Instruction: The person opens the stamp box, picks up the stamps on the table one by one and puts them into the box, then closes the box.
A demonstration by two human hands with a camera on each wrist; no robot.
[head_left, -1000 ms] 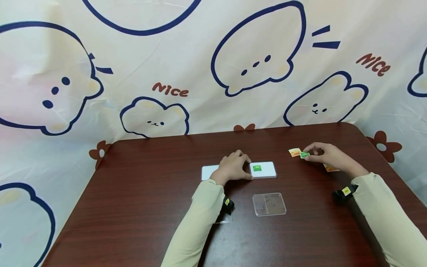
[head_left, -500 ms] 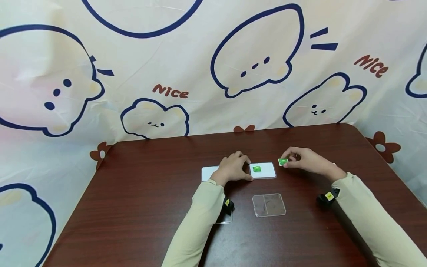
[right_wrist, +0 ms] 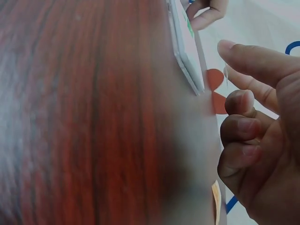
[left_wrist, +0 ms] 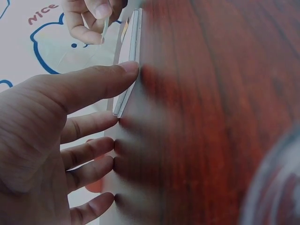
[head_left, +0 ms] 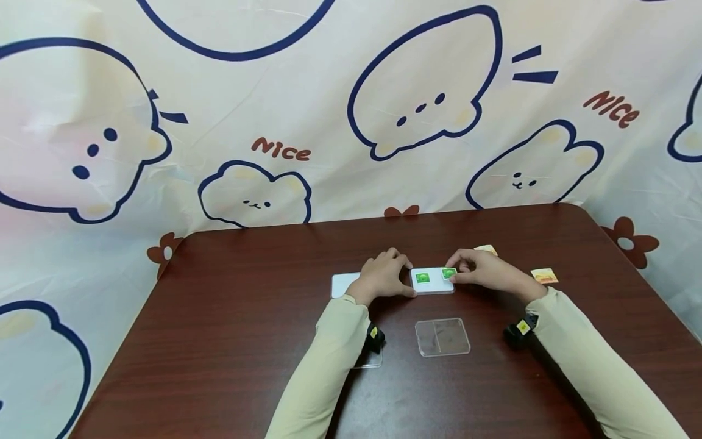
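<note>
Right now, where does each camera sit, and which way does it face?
Head: worn on the head, facing forward and down at the table; left hand, right hand and sleeves show.
Left wrist: worn there, facing the left hand touching the white case; fingers of the right hand show beyond.
Right wrist: worn there, facing the right hand pinching a small green piece; left fingers show.
Both wrist views share the case, from opposite ends.

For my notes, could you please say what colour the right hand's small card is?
The small card is mainly green; the head view shows it best.
</note>
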